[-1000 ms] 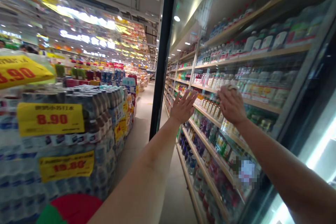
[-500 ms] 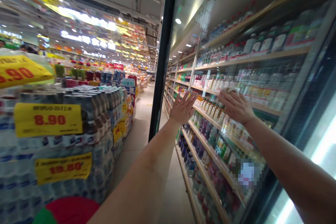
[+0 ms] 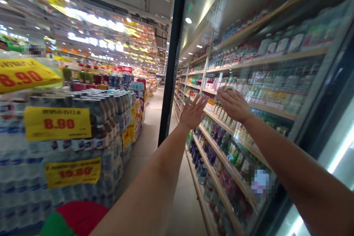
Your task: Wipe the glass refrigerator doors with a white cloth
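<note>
In the head view, a tall glass cooler door [image 3: 173, 55] with a dark frame stands swung out in front of me. My left hand [image 3: 193, 113] lies with fingers spread against the glass, near the framed edge, holding nothing. Farther right, my right hand [image 3: 233, 104] is pressed toward the same pane, over a small pale cloth [image 3: 228, 88]. Only the cloth's top edge shows above the fingers; the rest is hidden beneath the hand. Rows of bottles on shelves appear in the glass around both hands.
Left of me rise stacked packs of bottled water [image 3: 22, 188] with yellow price signs [image 3: 58, 123]. A tiled aisle [image 3: 151, 125] runs between them and the door. Something round, red and green [image 3: 80, 215], is at the bottom left. A bright light strip [image 3: 343, 151] shows at right.
My right hand has slid left across the glass with the cloth, closer to my left hand. My left hand stays in nearly the same place.
</note>
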Action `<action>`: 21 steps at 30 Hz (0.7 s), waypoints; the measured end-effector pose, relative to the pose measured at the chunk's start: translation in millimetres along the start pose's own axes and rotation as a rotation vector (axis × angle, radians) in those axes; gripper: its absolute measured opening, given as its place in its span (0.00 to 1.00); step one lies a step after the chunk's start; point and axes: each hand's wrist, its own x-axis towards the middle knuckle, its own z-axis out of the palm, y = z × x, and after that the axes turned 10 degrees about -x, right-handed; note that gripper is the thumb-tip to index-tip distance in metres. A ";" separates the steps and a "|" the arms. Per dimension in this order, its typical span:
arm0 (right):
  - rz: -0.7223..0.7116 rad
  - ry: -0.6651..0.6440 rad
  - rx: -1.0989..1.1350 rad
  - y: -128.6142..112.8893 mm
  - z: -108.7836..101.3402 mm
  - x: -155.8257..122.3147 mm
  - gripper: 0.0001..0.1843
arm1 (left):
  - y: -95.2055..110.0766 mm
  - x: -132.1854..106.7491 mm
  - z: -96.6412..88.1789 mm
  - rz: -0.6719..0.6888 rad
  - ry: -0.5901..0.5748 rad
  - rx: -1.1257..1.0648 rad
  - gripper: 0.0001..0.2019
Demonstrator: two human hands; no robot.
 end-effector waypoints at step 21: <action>0.672 0.318 -0.120 151.7 -14.9 -22.0 0.28 | 0.3 -3.9 -1.1 -0.138 0.084 0.059 0.30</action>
